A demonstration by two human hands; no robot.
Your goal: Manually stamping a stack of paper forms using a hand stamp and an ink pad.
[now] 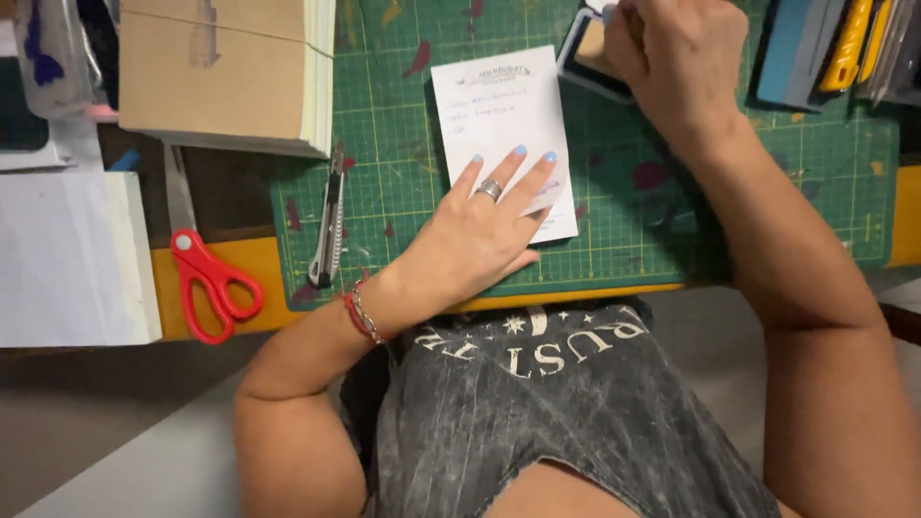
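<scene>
A white paper slip (494, 115) with a printed header and handwritten lines lies on the green cutting mat (403, 192). My left hand (480, 230) rests flat on the slip's lower half, fingers spread, pinning it down. My right hand (676, 58) is closed at the mat's far edge, over a dark ink pad (580, 58) with a tan top; what it grips is hidden by the fingers.
A grey utility knife (328, 225) lies left of the slip. Red scissors (206, 278) sit on the yellow table edge. A stack of brown-covered paper (225, 72) stands at the back left, white sheets (72, 254) at the left, yellow and blue tools (844, 43) at the back right.
</scene>
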